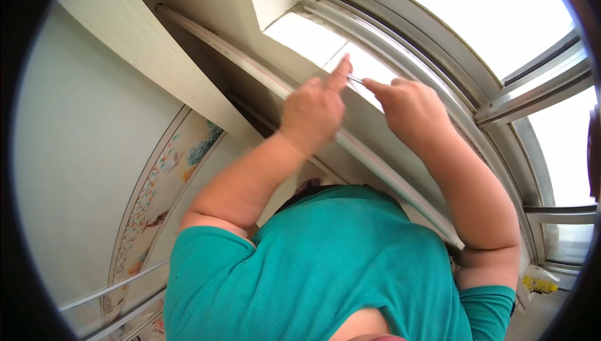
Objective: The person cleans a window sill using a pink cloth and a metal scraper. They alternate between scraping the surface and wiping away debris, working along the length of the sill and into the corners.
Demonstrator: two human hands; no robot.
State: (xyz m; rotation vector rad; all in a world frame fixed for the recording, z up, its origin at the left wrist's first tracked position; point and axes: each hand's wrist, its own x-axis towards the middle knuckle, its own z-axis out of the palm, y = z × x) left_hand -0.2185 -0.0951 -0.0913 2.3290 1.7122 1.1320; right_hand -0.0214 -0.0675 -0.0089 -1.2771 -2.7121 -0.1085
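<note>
My right hand [415,111] grips a thin, shiny metal tool [355,78], its index finger laid along it. The tool's tip ends close to the index finger of my left hand [313,108]. That finger points out over the white tiled windowsill [371,62], while the other fingers curl under, slightly blurred. Whether anything sits inside the left hand is hidden. Below both hands, a white plastic pipe [375,158] with a red stripe runs diagonally along the wall.
Sliding window frames [422,22] of metal curve along the right. At left stands a pale panel [84,130] with a decorated strip [155,191], beside a light board [155,59]. A yellow-labelled clear container [540,281] is at lower right.
</note>
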